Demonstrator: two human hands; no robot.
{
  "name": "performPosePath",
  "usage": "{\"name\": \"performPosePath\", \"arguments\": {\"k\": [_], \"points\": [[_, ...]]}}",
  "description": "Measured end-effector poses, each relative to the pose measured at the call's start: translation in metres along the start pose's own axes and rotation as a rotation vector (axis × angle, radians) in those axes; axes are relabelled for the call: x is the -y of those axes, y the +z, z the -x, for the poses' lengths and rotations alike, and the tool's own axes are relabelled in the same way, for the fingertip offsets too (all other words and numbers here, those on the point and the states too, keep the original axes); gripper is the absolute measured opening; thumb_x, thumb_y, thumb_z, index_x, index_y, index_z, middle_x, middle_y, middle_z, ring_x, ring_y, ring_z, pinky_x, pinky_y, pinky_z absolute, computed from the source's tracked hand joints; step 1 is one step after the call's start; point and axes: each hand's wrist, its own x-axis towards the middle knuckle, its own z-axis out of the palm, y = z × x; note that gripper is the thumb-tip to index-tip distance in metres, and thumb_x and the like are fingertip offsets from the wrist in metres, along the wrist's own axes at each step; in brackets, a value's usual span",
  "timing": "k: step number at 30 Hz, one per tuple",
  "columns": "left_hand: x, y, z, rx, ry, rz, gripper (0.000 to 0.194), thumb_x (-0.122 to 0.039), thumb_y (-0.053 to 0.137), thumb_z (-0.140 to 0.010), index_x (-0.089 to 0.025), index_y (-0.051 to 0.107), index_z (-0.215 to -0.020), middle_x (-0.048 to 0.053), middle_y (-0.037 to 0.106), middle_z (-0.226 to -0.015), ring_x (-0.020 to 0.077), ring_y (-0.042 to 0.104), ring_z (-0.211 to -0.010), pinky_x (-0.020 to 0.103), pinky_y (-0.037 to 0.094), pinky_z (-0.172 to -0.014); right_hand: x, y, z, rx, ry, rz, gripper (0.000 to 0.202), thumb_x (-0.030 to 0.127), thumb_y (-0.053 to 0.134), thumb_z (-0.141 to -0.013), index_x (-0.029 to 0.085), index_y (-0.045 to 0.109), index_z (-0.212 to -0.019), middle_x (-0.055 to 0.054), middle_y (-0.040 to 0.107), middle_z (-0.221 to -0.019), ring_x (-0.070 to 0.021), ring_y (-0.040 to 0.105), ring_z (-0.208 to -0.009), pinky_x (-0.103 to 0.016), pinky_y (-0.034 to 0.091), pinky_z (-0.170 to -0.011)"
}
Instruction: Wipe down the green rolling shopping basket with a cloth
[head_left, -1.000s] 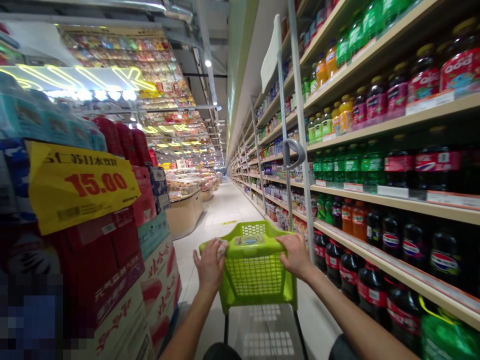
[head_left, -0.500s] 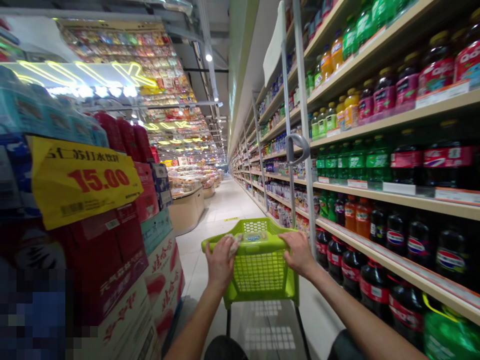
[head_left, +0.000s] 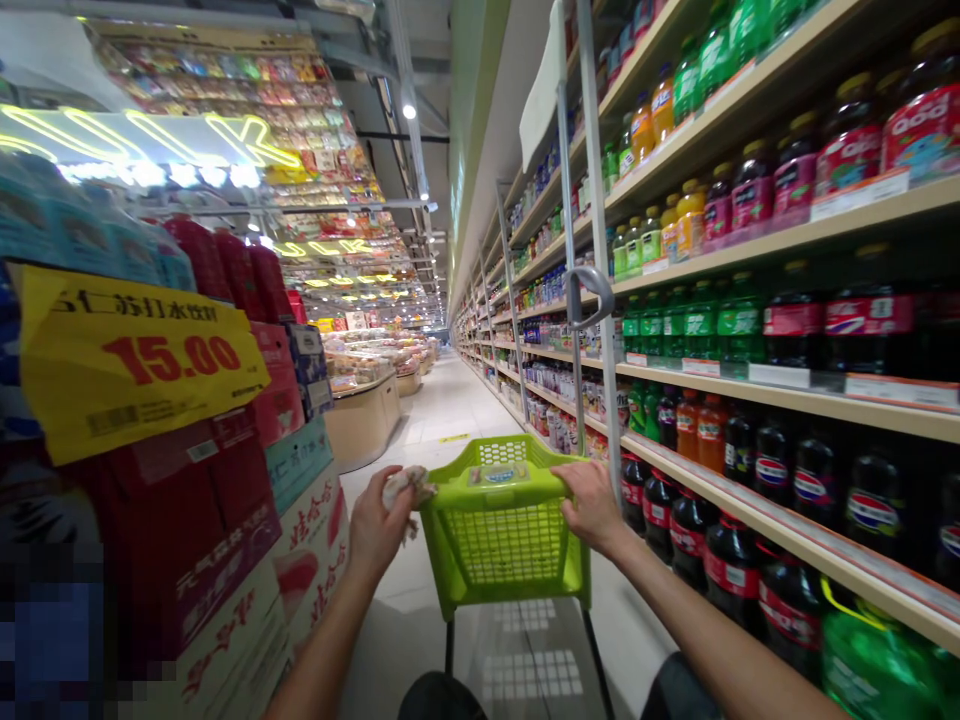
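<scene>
A lime-green shopping cart (head_left: 506, 545) with a perforated plastic basket stands in front of me in the aisle. My right hand (head_left: 594, 505) is closed around the right end of its handle bar (head_left: 517, 488). At the bar's left end, my left hand (head_left: 371, 525) pinches a crumpled whitish cloth or tissue (head_left: 405, 487). The cloth's edge meets the end of the bar; whether it presses on it I cannot tell. A label sits in the middle of the handle.
Tall shelves of soda bottles (head_left: 795, 470) line the right side. A ladder-like metal frame with a grey loop handle (head_left: 589, 297) leans there. Stacked drink cartons (head_left: 300, 550) with a yellow price sign (head_left: 142, 360) crowd the left. Display counters (head_left: 364, 420) stand farther along the tiled aisle.
My left hand has slid left from the top of the handle bar to beyond its end, taking the cloth along. My right hand keeps its hold. The view has shifted slightly.
</scene>
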Motion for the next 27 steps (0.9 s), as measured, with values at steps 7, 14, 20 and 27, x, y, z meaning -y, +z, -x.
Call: {"name": "performPosePath", "arguments": {"k": [7, 14, 20, 27], "points": [[-0.028, 0.034, -0.003, 0.108, 0.102, -0.071, 0.024, -0.03, 0.042, -0.075, -0.022, 0.058, -0.091, 0.003, 0.067, -0.092, 0.0196, 0.059, -0.088, 0.037, 0.04, -0.085, 0.005, -0.002, 0.0, -0.016, 0.012, 0.008, 0.043, 0.012, 0.043, -0.061, 0.019, 0.057, -0.101, -0.006, 0.062, -0.098, -0.0226, 0.05, -0.098, -0.043, 0.023, -0.096], [-0.021, -0.001, -0.021, 0.049, -0.201, 0.103, 0.034, -0.043, 0.04, -0.077, -0.02, 0.056, -0.097, 0.002, 0.065, -0.081, 0.0191, 0.06, -0.074, 0.03, 0.045, -0.064, 0.001, 0.0, 0.002, -0.035, 0.001, 0.022, 0.044, 0.01, 0.043, -0.06, 0.017, 0.057, -0.101, -0.007, 0.062, -0.097, -0.022, 0.05, -0.098, -0.042, 0.021, -0.097], [-0.02, 0.021, -0.013, 0.218, 0.002, -0.154, 0.025, -0.028, 0.043, -0.078, -0.02, 0.055, -0.098, 0.006, 0.062, -0.1, 0.0199, 0.055, -0.095, 0.034, 0.041, -0.081, 0.006, 0.0, 0.002, -0.033, 0.032, 0.015, 0.044, 0.01, 0.044, -0.06, 0.019, 0.057, -0.102, -0.006, 0.061, -0.097, -0.0224, 0.048, -0.099, -0.043, 0.02, -0.098], [0.006, 0.031, 0.006, 0.162, 0.238, -0.176, 0.038, -0.035, 0.043, -0.08, -0.021, 0.047, -0.116, 0.009, 0.052, -0.121, 0.025, 0.047, -0.11, 0.049, 0.031, -0.096, 0.008, 0.0, 0.002, -0.042, 0.039, 0.022, 0.044, 0.011, 0.044, -0.061, 0.02, 0.056, -0.102, -0.006, 0.061, -0.099, -0.0227, 0.048, -0.1, -0.044, 0.018, -0.098]]}}
